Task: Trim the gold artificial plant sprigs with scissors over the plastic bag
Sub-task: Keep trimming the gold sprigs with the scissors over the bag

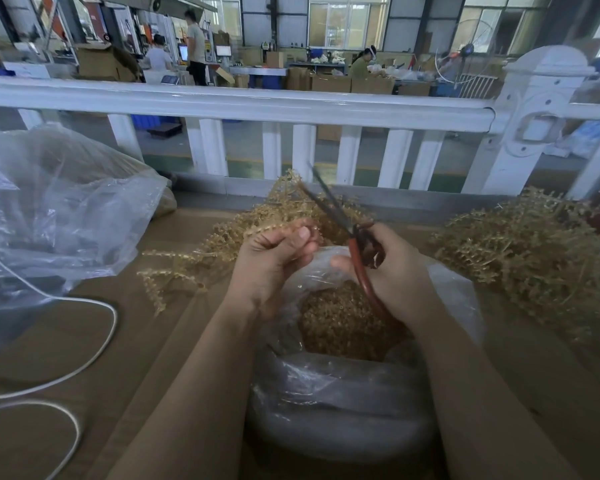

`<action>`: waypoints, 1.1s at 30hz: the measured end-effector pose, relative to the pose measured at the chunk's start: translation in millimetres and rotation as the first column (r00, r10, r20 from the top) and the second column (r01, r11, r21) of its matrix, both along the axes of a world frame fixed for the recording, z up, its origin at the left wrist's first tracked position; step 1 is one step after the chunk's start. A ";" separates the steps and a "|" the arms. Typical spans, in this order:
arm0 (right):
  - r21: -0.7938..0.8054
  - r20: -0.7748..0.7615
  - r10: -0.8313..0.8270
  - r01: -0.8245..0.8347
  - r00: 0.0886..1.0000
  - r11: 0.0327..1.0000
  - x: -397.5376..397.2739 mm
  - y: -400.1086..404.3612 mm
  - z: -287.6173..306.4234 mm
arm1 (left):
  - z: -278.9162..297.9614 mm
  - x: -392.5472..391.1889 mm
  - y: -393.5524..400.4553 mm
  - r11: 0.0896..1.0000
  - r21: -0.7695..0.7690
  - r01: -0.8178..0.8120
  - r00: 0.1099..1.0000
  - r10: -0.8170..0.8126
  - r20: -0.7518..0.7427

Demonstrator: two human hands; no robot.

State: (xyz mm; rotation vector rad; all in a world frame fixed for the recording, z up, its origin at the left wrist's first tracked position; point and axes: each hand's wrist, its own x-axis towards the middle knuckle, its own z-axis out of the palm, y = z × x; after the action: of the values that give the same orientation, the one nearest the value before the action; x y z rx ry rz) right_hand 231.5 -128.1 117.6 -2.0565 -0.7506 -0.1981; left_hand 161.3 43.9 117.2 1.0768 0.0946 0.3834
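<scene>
Left hand (274, 258) pinches gold sprig (278, 225); right hand (392, 271) grips scissors (347, 230), blades seemingly parted, above plastic bag (340, 393).

Scissors (329, 202) blades blurred — bag (343, 403) hides its depth.

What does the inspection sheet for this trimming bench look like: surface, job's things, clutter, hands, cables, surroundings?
Surface: brown cardboard-covered bench.
Job's things: sprig held above the open plastic bag, which holds gold trimmings; red-handled scissors, blades blurred; gold sprig pile to the right.
Clutter: large crumpled clear bag at left.
Hands: left hand pinches the sprig between its fingers; right hand grips the scissors.
Cables: white cable looped at left, clear of the bag.
Surroundings: white railing behind the bench; workshop with cartons and people beyond.
</scene>
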 end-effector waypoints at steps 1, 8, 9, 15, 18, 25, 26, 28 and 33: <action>-0.056 0.033 -0.004 0.006 0.999 0.998 -0.1 0.8 -1.5 | -0.3 0.4 0.5 1.000 -0.002 -0.013 1.000 0.013 0.011; -0.168 0.169 -0.046 0.075 0.985 0.983 2.6 0.8 -8.1 | -0.4 1.2 -1.1 0.997 0.033 -0.076 0.991 0.072 0.109; -0.175 0.185 -0.051 0.084 0.981 0.981 3.4 0.4 -8.3 | -0.3 0.9 -1.6 0.995 0.053 -0.087 0.990 0.081 0.115; -0.188 0.266 -0.074 0.127 0.961 0.974 3.8 0.1 -9.4 | 2.2 -0.7 -2.8 0.983 0.120 -0.136 0.987 0.125 0.100; -0.198 0.303 -0.108 0.174 0.947 0.965 2.1 0.1 -8.9 | 3.1 -1.8 -3.8 0.980 0.138 -0.144 0.985 0.129 0.114; -0.197 0.334 -0.145 0.219 0.932 0.956 0.7 0.0 -7.9 | 1.8 -3.2 -1.2 0.985 0.127 -0.116 0.985 0.098 0.140; -0.198 0.330 -0.148 0.221 0.932 0.955 0.7 0.2 -7.8 | 1.4 -3.0 -0.7 0.985 0.132 -0.115 0.985 0.096 0.146; -0.196 0.327 -0.153 0.226 0.932 0.954 0.6 0.4 -7.6 | 0.7 -2.3 0.1 0.984 0.135 -0.116 0.983 0.095 0.157; -0.179 0.324 -0.167 0.233 0.931 0.956 0.7 0.2 -7.3 | 0.2 -1.1 0.0 0.986 0.125 -0.113 0.982 0.091 0.164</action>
State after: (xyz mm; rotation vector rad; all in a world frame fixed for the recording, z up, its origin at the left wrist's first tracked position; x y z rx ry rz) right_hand 232.2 -127.9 110.3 -2.3419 -0.7716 -0.5864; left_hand 160.2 43.9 117.3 1.1730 -0.0174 0.5731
